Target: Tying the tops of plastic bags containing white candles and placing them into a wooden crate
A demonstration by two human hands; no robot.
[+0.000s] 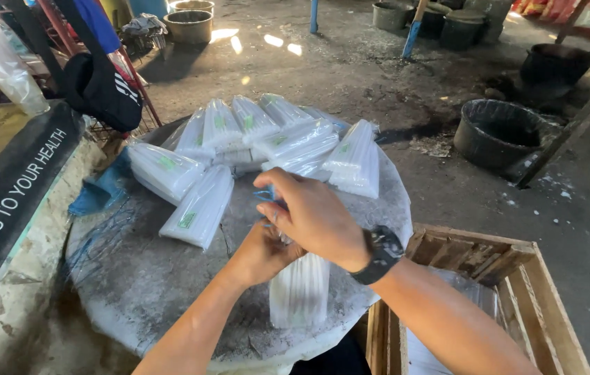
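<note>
Both hands on a clear packet at the near edge of the round worktop

The right hand (316, 215) sits over the left hand (264, 253), fingers closed on the top of the upright packet (300, 292); the grip itself is hidden, and the left fingers can't be made out. Bare worktop (135, 278) lies open to the left. Filled packets (253, 149) crowd the far rim. A wooden crate (517, 278) stands just beside the right edge, cut off below.
</note>
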